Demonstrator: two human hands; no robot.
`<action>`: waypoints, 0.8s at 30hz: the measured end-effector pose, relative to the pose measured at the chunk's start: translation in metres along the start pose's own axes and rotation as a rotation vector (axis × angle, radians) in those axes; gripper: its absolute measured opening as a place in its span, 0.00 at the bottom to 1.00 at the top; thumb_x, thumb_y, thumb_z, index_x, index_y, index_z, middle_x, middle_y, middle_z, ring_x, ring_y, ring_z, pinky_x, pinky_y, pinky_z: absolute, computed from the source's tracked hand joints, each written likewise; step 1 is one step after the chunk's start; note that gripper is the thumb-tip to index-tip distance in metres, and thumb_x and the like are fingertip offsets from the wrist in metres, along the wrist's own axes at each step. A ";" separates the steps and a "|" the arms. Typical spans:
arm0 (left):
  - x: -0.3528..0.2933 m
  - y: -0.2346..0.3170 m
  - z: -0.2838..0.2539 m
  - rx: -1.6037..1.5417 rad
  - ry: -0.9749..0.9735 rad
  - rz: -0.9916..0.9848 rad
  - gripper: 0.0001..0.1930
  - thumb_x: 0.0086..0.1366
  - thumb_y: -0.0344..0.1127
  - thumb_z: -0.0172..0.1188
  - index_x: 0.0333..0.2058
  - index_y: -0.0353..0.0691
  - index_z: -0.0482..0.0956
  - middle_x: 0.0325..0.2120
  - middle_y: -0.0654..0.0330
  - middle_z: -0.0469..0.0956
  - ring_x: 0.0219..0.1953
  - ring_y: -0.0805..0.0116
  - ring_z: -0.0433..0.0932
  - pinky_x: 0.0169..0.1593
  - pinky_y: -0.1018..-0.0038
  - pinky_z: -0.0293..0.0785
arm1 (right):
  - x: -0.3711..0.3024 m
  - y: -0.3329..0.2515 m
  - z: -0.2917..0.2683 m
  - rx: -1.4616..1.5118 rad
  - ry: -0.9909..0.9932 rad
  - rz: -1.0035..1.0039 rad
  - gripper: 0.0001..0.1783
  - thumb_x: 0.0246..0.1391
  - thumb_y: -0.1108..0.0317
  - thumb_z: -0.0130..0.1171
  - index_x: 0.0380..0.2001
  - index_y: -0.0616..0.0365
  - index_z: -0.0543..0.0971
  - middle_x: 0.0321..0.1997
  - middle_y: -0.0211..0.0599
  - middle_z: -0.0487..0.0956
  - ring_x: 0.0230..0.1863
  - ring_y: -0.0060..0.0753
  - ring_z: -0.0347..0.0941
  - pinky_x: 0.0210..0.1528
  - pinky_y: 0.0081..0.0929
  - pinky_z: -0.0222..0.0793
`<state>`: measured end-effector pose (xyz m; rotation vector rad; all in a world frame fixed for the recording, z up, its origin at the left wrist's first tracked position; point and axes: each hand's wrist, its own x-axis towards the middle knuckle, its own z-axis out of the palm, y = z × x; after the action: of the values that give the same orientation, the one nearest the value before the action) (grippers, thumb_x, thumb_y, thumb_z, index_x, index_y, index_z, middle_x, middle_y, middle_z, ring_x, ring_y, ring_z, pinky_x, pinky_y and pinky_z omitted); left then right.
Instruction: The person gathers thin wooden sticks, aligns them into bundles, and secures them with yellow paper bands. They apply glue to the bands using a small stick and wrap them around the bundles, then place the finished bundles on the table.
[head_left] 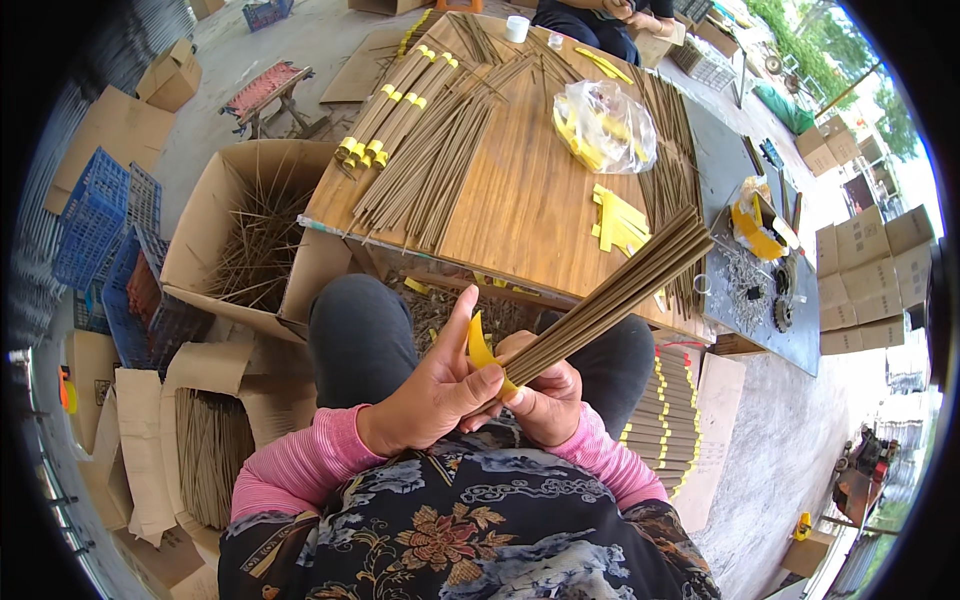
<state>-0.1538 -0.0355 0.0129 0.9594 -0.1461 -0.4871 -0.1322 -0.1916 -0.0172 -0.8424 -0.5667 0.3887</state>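
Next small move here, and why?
Probably wrap the upper end of the yellow strip around the brown stick bundle with the left hand: that end stands unwrapped, the right hand holds the bundle, and banded bundles lie on the wooden table.

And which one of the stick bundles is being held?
The bundle in the right hand, slanting upward, a yellow strip at its lower end. The wrapped bundles, on the table and by the right leg, are untouched.
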 end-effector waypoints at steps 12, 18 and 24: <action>0.000 -0.003 -0.013 -0.062 -0.132 -0.274 0.22 0.63 0.46 0.48 0.46 0.32 0.66 0.23 0.61 0.72 0.19 0.78 0.68 0.22 0.85 0.63 | 0.009 -0.003 -0.017 -0.581 -0.041 -0.304 0.16 0.39 0.60 0.65 0.29 0.60 0.78 0.32 0.29 0.66 0.36 0.29 0.57 0.39 0.27 0.57; -0.006 0.003 -0.001 0.067 -0.011 -0.134 0.17 0.64 0.45 0.48 0.31 0.34 0.75 0.19 0.66 0.71 0.17 0.84 0.64 0.20 0.88 0.59 | 0.006 -0.008 -0.016 -0.602 0.024 -0.188 0.23 0.34 0.52 0.67 0.31 0.58 0.80 0.33 0.29 0.68 0.39 0.30 0.61 0.45 0.31 0.58; -0.009 -0.003 -0.005 0.093 -0.030 -0.130 0.17 0.64 0.44 0.47 0.38 0.34 0.73 0.20 0.66 0.70 0.17 0.84 0.64 0.20 0.89 0.60 | 0.005 -0.011 -0.023 -0.563 -0.069 -0.132 0.24 0.36 0.65 0.68 0.39 0.62 0.77 0.41 0.34 0.68 0.42 0.27 0.64 0.44 0.25 0.63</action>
<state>-0.1609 -0.0297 0.0082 1.0574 -0.1350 -0.6184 -0.1128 -0.2092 -0.0191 -1.3254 -0.8086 0.1337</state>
